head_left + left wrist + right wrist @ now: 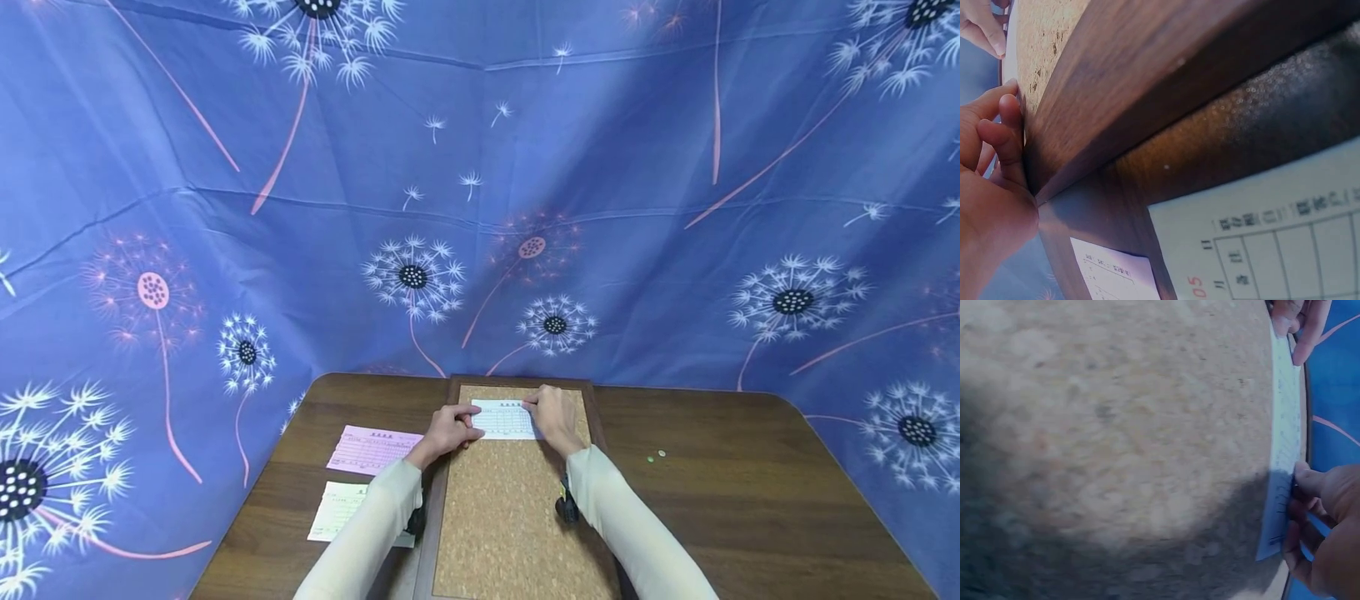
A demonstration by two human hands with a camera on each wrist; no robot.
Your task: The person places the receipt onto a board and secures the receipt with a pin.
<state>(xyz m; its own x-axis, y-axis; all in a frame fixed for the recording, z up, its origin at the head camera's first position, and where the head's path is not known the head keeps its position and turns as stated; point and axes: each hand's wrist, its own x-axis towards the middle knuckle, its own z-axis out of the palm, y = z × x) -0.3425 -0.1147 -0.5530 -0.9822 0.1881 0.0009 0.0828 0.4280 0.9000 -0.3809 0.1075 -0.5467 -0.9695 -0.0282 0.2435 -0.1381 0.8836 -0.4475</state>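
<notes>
A white printed form (504, 420) lies near the far end of a cork board (517, 508). My left hand (447, 431) is at the form's left edge, its index finger and thumb set apart and pressing on the paper. At the right end, my right hand (553, 415) pinches the top right part of the form with thumb and curled fingers. The right wrist view shows that form (1282, 425) edge-on, with the right hand (1335, 519) over its near end. Whether anything small is between those fingertips is hidden.
Left of the board, a pink form (369, 450) and a pale green form (337, 510) lie on the brown wooden table (735, 483). Two small round pieces, one green (650, 458) and one whitish (662, 453), sit right of the board. A blue dandelion-print cloth (480, 167) hangs behind.
</notes>
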